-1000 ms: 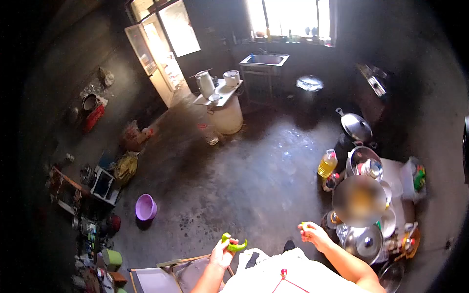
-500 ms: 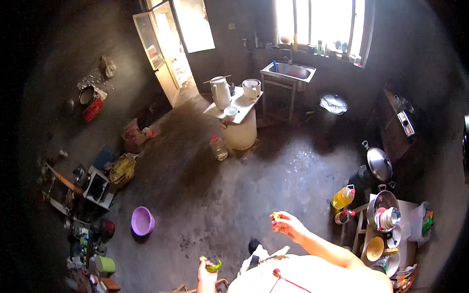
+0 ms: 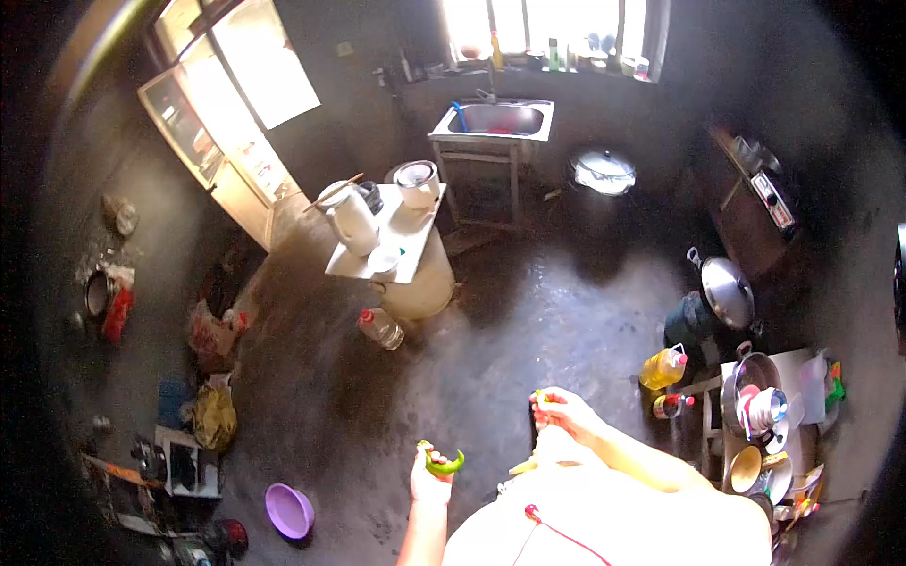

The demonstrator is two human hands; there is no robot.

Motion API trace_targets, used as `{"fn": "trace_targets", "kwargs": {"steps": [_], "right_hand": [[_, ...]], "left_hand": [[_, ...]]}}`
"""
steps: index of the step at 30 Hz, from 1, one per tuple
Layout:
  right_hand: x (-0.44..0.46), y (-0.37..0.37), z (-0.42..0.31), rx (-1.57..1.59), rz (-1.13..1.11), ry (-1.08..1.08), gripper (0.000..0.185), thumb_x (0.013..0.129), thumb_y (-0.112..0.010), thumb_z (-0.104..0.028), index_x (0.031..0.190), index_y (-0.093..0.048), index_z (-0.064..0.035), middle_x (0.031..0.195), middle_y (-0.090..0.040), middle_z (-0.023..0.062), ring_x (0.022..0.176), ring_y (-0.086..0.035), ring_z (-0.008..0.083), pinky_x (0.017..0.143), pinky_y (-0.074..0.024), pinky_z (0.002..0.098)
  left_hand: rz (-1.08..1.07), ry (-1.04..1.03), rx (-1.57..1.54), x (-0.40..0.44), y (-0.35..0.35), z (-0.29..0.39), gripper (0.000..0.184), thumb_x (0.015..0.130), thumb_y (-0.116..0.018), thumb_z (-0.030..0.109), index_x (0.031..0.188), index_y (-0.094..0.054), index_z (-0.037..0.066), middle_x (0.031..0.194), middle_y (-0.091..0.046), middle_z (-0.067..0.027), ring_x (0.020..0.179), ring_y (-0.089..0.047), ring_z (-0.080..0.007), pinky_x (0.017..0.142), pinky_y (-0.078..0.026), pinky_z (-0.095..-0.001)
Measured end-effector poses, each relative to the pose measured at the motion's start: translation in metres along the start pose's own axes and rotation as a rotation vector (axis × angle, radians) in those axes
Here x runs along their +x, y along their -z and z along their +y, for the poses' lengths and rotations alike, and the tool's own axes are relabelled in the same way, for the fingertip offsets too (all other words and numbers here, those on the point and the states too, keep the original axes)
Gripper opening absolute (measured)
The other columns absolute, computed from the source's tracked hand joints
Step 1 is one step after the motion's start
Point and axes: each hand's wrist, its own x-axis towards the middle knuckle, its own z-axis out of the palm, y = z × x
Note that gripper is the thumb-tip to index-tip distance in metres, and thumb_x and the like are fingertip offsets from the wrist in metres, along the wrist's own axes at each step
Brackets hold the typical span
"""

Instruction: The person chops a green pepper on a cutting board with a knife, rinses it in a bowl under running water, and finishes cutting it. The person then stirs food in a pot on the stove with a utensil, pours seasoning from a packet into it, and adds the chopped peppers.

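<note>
My left hand (image 3: 431, 483), low in the middle of the view, is closed around a curved green chili pepper (image 3: 447, 464); the pepper's tip hooks out past the fingers on the right. Farther right, my right hand (image 3: 569, 413) pinches a small yellow-green piece of pepper (image 3: 541, 397) between thumb and fingertips. Most of that piece is hidden by the fingers. Both hands are held apart in front of my body, above the grey floor. A red bead on a cord (image 3: 531, 511) hangs against my bright, overexposed clothing.
A large drum with a white board (image 3: 406, 266) on top bears a jug and pots. Beside it stands a plastic bottle (image 3: 381, 329). A sink (image 3: 500, 119) is under the window. On the right are an oil bottle (image 3: 663, 367) and a dish-laden table; a purple basin (image 3: 290, 510) is lower left.
The view has turned, so the room's things shift mostly left. My left hand has risen and come nearer my right hand, pepper still held. The right hand keeps its pinch.
</note>
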Motion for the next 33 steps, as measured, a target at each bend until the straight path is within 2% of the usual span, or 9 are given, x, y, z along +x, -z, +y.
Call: {"fn": "trace_targets", "kwargs": {"steps": [2,5,7,12,14,17,22,29,33], "right_hand": [[0.032,0.003,-0.036,-0.097,-0.016,0.077,0.03,0.081,-0.064,-0.014,0.106,-0.053,-0.004,0.091,-0.056,0.0018,0.08,-0.052,0.0104,0.074,-0.044,0.0246],[0.067,0.0,-0.102,-0.223,0.0,0.208,0.029,0.08,-0.064,-0.011,0.108,-0.055,-0.0064,0.099,-0.059,0.0016,0.092,-0.055,0.0103,0.083,-0.0442,0.0256],[0.096,0.011,-0.131,-0.16,-0.095,0.242,0.029,0.08,-0.063,-0.008,0.108,-0.056,-0.007,0.104,-0.059,0.0019,0.097,-0.055,0.0106,0.089,-0.043,0.0266],[0.142,0.021,-0.188,-0.124,-0.153,0.334,0.027,0.082,-0.061,-0.006,0.109,-0.055,-0.0055,0.105,-0.059,0.0041,0.102,-0.055,0.0128,0.091,-0.0426,0.0275],[0.155,0.022,-0.195,-0.13,-0.151,0.388,0.027,0.083,-0.061,-0.006,0.109,-0.054,-0.0045,0.104,-0.059,0.0045,0.099,-0.056,0.0128,0.09,-0.0427,0.0274],[0.161,0.027,-0.195,-0.096,-0.067,0.458,0.025,0.084,-0.06,-0.007,0.108,-0.054,-0.004,0.102,-0.059,0.0043,0.098,-0.056,0.0127,0.089,-0.0427,0.0269],[0.15,0.049,-0.175,0.0,0.197,0.546,0.027,0.086,-0.058,-0.01,0.111,-0.05,-0.0036,0.103,-0.058,0.005,0.099,-0.056,0.0131,0.088,-0.0427,0.0265],[0.134,0.073,-0.162,0.119,0.413,0.581,0.023,0.086,-0.058,-0.011,0.107,-0.049,-0.005,0.101,-0.059,0.0058,0.097,-0.056,0.0127,0.086,-0.0435,0.0255],[0.135,0.073,-0.163,0.138,0.44,0.608,0.022,0.085,-0.06,-0.01,0.105,-0.052,-0.005,0.101,-0.058,0.0033,0.097,-0.056,0.0121,0.087,-0.0433,0.0262]], "left_hand": [[0.034,0.001,-0.005,0.03,-0.012,0.001,0.019,0.093,-0.044,0.03,0.089,-0.052,0.013,0.069,-0.05,0.0014,0.064,-0.051,-0.0117,0.065,-0.045,-0.0297],[0.044,-0.011,-0.101,0.054,-0.055,0.007,0.018,0.092,-0.045,0.025,0.087,-0.053,0.01,0.07,-0.053,0.0004,0.064,-0.053,-0.012,0.066,-0.046,-0.0293],[0.062,-0.034,-0.07,0.079,-0.081,0.013,0.018,0.092,-0.044,0.025,0.088,-0.055,0.01,0.07,-0.054,0.0011,0.065,-0.054,-0.0117,0.067,-0.045,-0.0283],[0.032,0.073,-0.078,0.122,-0.13,0.025,0.02,0.09,-0.047,0.028,0.093,-0.057,0.011,0.073,-0.058,0.0018,0.071,-0.057,-0.0119,0.069,-0.044,-0.0305],[-0.046,0.128,0.026,0.137,-0.146,0.034,0.017,0.09,-0.048,0.025,0.095,-0.057,0.011,0.077,-0.06,0.0008,0.074,-0.058,-0.0127,0.069,-0.044,-0.0311],[-0.029,0.162,0.109,0.168,-0.173,0.051,0.015,0.089,-0.048,0.022,0.096,-0.057,0.012,0.081,-0.062,-0.0002,0.076,-0.059,-0.0134,0.069,-0.043,-0.0314],[-0.21,0.146,0.26,0.219,-0.229,0.077,0.018,0.09,-0.049,0.015,0.101,-0.056,0.003,0.092,-0.063,-0.0069,0.087,-0.061,-0.0188,0.081,-0.049,-0.033],[-0.312,0.162,0.39,0.247,-0.291,0.071,0.017,0.087,-0.056,0.013,0.099,-0.056,0.001,0.092,-0.063,-0.007,0.085,-0.061,-0.0175,0.082,-0.049,-0.0301],[-0.33,0.175,0.404,0.256,-0.288,0.066,0.019,0.086,-0.058,0.019,0.098,-0.057,0.004,0.084,-0.062,-0.0043,0.076,-0.059,-0.0143,0.074,-0.049,-0.0264]]}}
